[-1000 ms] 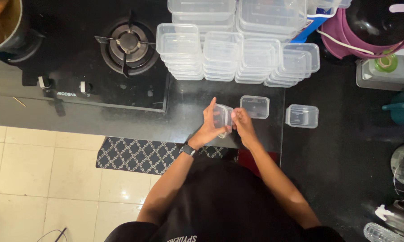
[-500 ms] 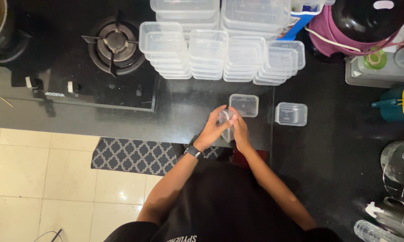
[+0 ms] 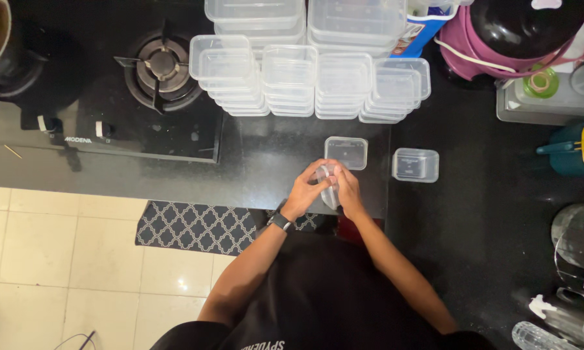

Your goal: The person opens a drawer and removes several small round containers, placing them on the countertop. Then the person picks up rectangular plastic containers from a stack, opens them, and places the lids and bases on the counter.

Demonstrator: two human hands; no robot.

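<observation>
Both hands are working together at the near edge of the bench [image 3: 175, 175]: left hand [image 3: 305, 192], watch [image 3: 279, 221] on its wrist, is curling its fingers around a small clear container [image 3: 329, 188], and right hand [image 3: 349, 192] is closing on that same container from the other side. It is being held tilted between the two palms, just above the dark benchtop. Just beyond the fingers, a small lidded tub [image 3: 346, 152] is sitting flat, and a second tub [image 3: 415, 164] is lying a little to its right, apart from it. Further back, stacks of clear containers [image 3: 311, 81] are standing in a row, with a gas burner [image 3: 160, 65] off to the left and a pink cooker [image 3: 522, 32] at the far right.
</observation>
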